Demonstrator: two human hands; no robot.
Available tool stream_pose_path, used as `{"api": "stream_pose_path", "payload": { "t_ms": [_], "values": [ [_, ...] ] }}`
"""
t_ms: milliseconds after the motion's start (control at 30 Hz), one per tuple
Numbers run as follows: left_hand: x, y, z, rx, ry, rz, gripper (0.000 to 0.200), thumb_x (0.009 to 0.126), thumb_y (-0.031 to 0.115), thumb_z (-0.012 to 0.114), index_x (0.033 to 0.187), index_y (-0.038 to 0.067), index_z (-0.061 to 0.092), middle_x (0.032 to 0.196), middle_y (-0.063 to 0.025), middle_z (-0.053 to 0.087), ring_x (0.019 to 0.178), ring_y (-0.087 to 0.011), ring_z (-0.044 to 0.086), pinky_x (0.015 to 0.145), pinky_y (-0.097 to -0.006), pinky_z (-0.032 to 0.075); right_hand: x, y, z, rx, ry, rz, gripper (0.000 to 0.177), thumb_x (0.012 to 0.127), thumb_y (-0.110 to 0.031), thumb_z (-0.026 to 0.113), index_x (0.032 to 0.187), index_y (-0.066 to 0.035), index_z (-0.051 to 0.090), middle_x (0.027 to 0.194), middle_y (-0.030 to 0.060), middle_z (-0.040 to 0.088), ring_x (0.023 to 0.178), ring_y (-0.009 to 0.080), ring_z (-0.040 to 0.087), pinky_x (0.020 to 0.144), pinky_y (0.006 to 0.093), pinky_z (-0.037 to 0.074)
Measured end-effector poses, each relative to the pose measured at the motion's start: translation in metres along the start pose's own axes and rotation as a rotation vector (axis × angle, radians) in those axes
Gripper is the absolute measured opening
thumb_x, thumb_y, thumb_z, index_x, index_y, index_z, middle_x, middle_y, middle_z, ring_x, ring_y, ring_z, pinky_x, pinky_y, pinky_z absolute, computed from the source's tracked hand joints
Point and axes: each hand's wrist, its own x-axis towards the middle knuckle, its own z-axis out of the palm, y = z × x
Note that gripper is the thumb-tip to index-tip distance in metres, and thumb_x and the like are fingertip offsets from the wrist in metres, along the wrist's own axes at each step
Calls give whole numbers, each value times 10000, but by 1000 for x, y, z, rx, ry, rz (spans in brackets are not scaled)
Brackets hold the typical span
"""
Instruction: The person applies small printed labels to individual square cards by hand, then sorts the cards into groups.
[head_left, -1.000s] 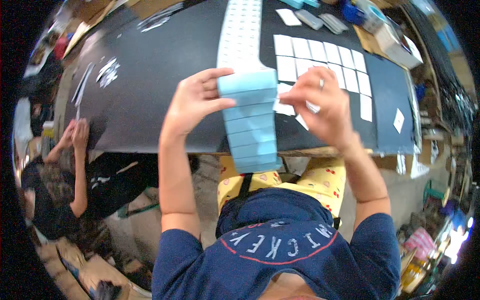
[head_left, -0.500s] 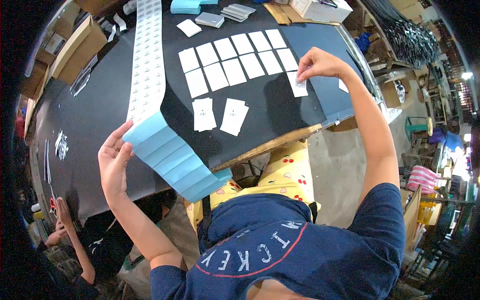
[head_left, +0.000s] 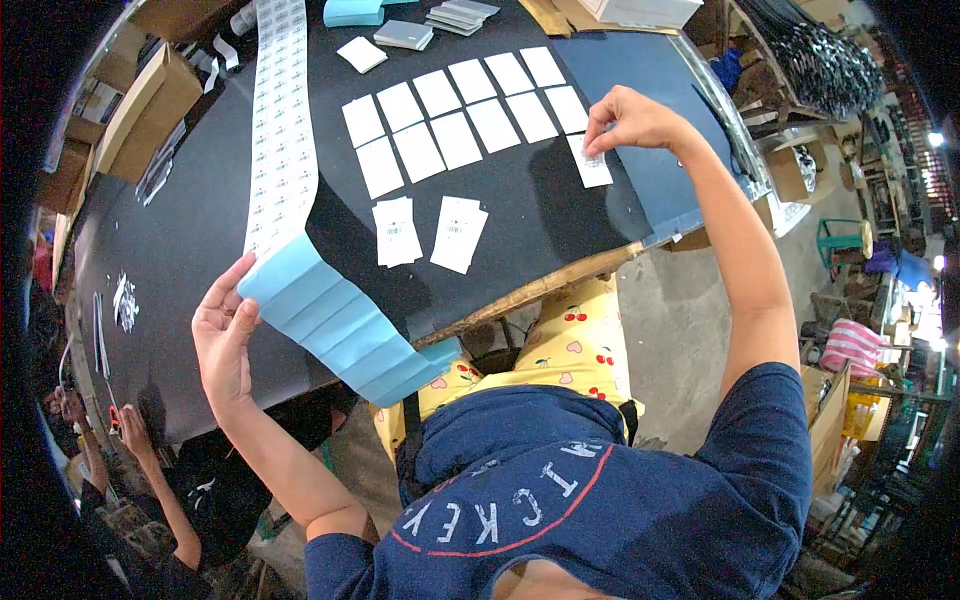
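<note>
My left hand grips the edge of a long label strip, thumb toward me and fingers behind. The strip's printed white face runs up the table, and its blue backing folds over the front edge toward my lap. My right hand pinches at the upper edge of a small printed sticker lying over a white card. Left of it, blank white cards form two slanted rows. Nearer me are two small piles of printed cards, a left pile and a right pile.
Grey card stacks and a small white card stack lie at the back, beside a blue roll. A cardboard box stands far left. Another person's hand is at the table's left edge near scrap pieces.
The view has shifted slightly, moving the table's contents a little left. My right hand stays at the sticker on the card, and my left hand keeps hold of the strip. The other person's hands have moved.
</note>
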Motion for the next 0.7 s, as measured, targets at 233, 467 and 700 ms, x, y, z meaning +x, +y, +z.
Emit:
{"api": "stream_pose_path", "payload": {
  "t_ms": [233,467,700],
  "values": [
    [0,-2,-3,-13,-26,-6,558,755,177,799,1215,-49,579,951,-83,679,761,-67,594,656,-176,456,-2,6,8,-23,87,-69,184,680,-137,782,800,-4,739,713,79,705,648,116,644,616,266,501],
    [-3,-7,-6,-12,-16,-14,564,761,159,791,1229,-60,565,928,-65,669,755,-56,572,643,-165,425,-8,2,22,-171,225,-156,168,667,-158,759,776,-32,738,684,97,689,614,183,646,601,305,508],
    [-8,-7,-11,17,-34,-38,499,794,82,729,1236,-69,554,893,-35,641,754,-40,535,655,-158,388,-25,-72,40,-229,337,-249,74,667,-82,750,734,-59,731,672,56,637,794,189,573,718,317,459]
  ]
}}
